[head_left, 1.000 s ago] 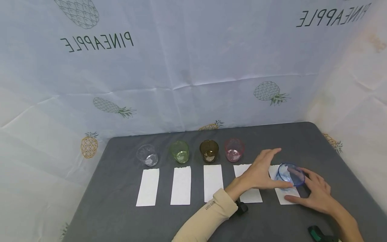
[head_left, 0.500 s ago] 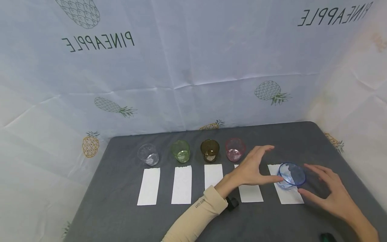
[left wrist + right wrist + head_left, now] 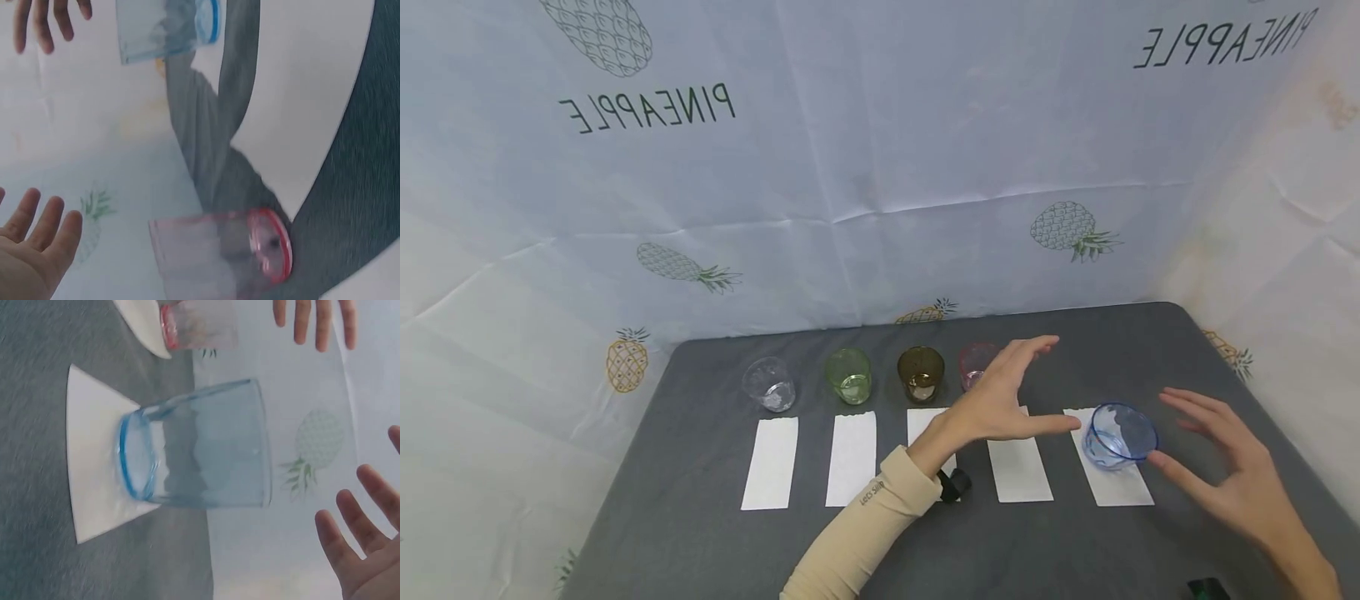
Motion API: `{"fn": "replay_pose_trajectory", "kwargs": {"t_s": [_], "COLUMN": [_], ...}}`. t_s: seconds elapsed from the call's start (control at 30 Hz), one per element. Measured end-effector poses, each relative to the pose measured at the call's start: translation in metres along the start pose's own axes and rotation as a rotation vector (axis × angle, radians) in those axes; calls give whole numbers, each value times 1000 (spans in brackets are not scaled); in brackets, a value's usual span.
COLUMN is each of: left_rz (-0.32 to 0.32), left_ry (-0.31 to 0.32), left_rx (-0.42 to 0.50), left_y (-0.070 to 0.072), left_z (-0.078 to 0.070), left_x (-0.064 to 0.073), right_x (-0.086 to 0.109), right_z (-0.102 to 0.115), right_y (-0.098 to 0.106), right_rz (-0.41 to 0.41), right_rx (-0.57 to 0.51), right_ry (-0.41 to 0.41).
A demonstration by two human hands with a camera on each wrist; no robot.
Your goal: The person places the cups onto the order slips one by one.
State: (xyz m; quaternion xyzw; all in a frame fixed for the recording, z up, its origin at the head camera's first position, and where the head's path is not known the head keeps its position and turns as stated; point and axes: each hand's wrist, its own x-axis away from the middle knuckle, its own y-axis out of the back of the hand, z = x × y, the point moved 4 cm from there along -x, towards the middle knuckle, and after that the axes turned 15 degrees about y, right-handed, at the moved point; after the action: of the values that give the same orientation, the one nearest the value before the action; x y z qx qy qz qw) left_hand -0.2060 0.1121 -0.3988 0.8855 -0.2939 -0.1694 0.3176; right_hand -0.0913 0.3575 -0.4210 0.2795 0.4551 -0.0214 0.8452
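A blue glass [image 3: 1120, 437] stands upright on the rightmost white paper strip [image 3: 1123, 490]; the right wrist view shows the same blue glass [image 3: 200, 450] with its base on the paper. To its right my right hand [image 3: 1232, 475] hovers, fingers spread, apart from the glass or nearly so at the thumb. On the other side my left hand [image 3: 992, 404] is held in the air with thumb and fingers wide apart, holding nothing. Behind it, a pink glass [image 3: 973, 362] is partly hidden; the left wrist view shows this pink glass [image 3: 219, 253] more fully.
Along the back of the grey table [image 3: 700, 450] stand a clear glass [image 3: 769, 385], a green glass [image 3: 848, 377] and a brown glass [image 3: 921, 375]. In front of them lie several white paper strips [image 3: 770, 467]. A pineapple-print cloth [image 3: 850, 150] hangs behind the table.
Both hands have drawn away from the blue glass, the left one up and leftward, the right one to the right. The blue glass stays on its paper strip.
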Motion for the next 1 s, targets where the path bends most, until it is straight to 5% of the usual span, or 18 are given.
{"fn": "replay_pose_trajectory", "kwargs": {"t_s": [0.57,1.0], "left_rz": [-62,-95], "left_ry": [67,101], "left_rx": [63,55], "left_y": [37,50], "left_z": [25,39], "left_x": [-1,-2], "right_x": [-22,-31], "right_z": [19,18], "right_y": [-24,-44], "right_rz": [-78,6], "right_rx": [-250,-143], "right_ry": [128,85]}}
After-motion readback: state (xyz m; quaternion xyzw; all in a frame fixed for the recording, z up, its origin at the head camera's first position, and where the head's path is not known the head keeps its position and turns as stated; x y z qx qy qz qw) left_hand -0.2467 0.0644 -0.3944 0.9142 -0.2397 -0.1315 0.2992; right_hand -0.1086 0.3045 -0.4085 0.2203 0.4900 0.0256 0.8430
